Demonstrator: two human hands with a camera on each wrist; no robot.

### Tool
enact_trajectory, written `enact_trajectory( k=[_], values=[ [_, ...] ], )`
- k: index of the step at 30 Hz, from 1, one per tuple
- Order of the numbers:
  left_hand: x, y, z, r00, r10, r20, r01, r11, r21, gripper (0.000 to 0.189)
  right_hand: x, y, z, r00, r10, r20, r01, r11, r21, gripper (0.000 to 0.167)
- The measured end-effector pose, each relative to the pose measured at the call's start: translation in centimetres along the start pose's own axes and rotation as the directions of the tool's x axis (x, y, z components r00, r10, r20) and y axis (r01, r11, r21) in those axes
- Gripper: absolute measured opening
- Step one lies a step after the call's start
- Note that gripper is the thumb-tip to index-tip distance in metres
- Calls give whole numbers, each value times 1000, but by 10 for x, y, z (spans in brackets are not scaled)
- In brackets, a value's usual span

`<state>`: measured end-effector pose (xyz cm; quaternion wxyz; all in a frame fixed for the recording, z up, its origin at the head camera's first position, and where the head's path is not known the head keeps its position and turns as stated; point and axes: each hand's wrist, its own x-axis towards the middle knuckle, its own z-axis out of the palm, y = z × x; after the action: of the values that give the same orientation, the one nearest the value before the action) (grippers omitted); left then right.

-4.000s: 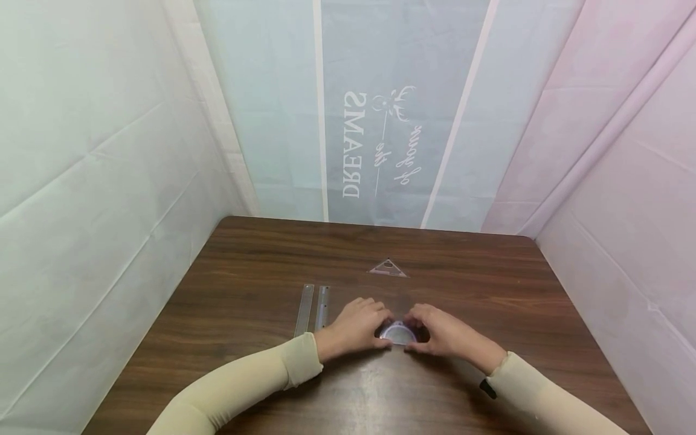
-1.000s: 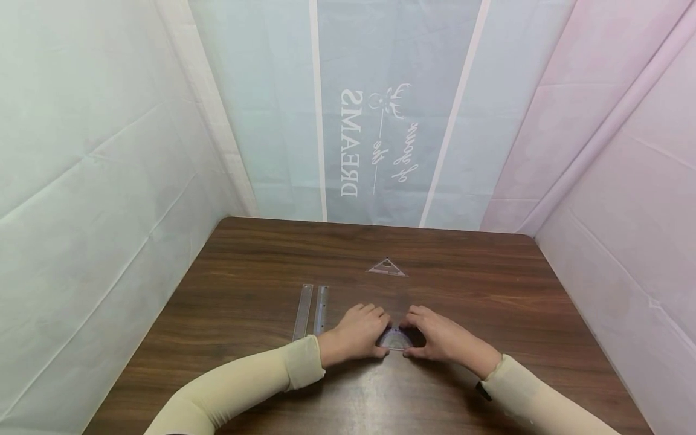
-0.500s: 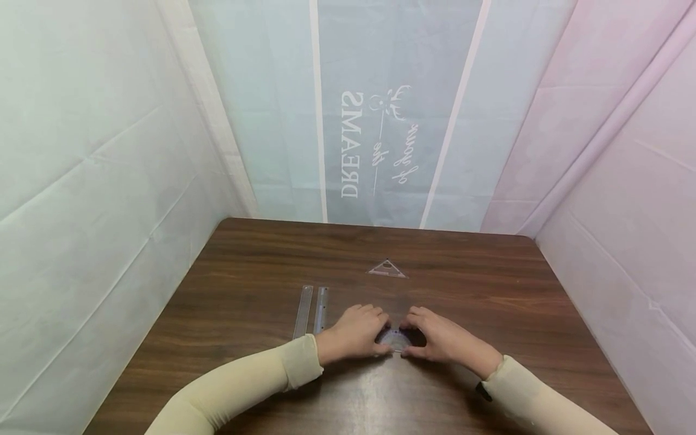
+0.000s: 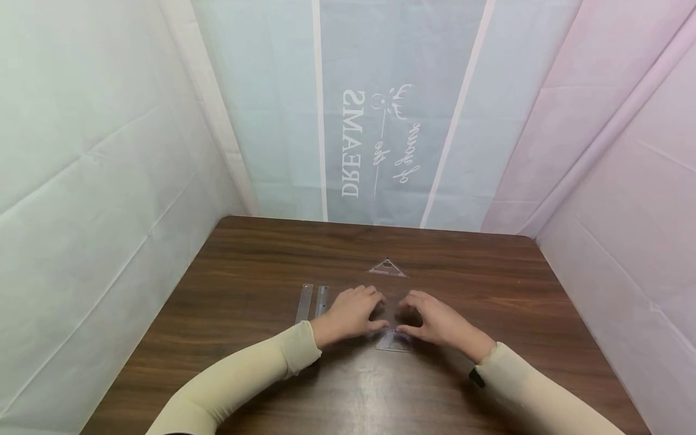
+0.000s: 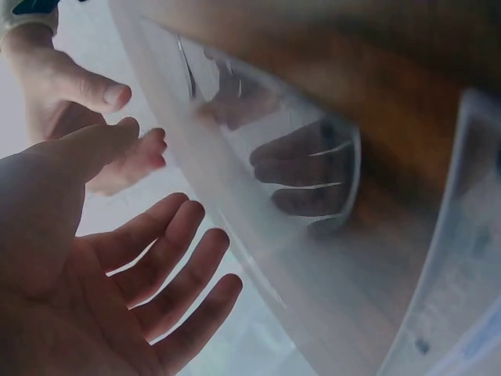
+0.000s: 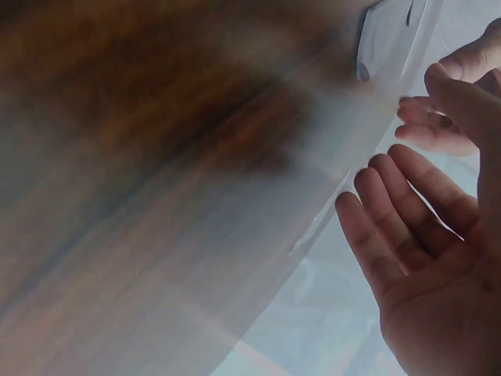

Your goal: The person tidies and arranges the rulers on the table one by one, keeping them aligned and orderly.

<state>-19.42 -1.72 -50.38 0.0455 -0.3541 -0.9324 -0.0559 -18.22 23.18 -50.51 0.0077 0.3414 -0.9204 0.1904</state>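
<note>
A clear protractor [image 4: 394,344] lies flat on the table, its straight edge towards the person. In the left wrist view the protractor [image 5: 235,149] mirrors some fingers. My left hand [image 4: 353,313] hovers just beyond its left side, fingers loosely bent and holding nothing. On the other side, my right hand [image 4: 437,317] is likewise raised with relaxed, spread fingers. Both thumbs appear over the protractor's curved edge in the head view; whether they touch it I cannot tell. The right wrist view shows the right hand's bare palm [image 6: 438,290].
Beyond the hands a clear triangular set square [image 4: 387,273] lies on the brown wooden table [image 4: 478,278]. Two clear rulers, an outer one [image 4: 305,304] and an inner one [image 4: 322,300], lie side by side left of the left hand. Pale cloth hangs around the table.
Four seconds ago both hands gripped the protractor by its sides; by one second ago it was slightly nearer the person. Now both hands have let go and moved up and away, leaving it on the table.
</note>
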Motion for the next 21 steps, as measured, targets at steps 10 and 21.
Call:
enact_trajectory(
  k=[10, 21],
  values=[
    [26, -28, -7, 994, -109, -10, 109, 993, -51, 57, 22, 15, -5, 994, 95, -58, -95, 995, 0, 52],
    [51, -49, -3, 984, -174, 34, 176, 982, -64, 65, 45, 42, -6, 979, 196, -55, -195, 981, 25, 62]
  ],
)
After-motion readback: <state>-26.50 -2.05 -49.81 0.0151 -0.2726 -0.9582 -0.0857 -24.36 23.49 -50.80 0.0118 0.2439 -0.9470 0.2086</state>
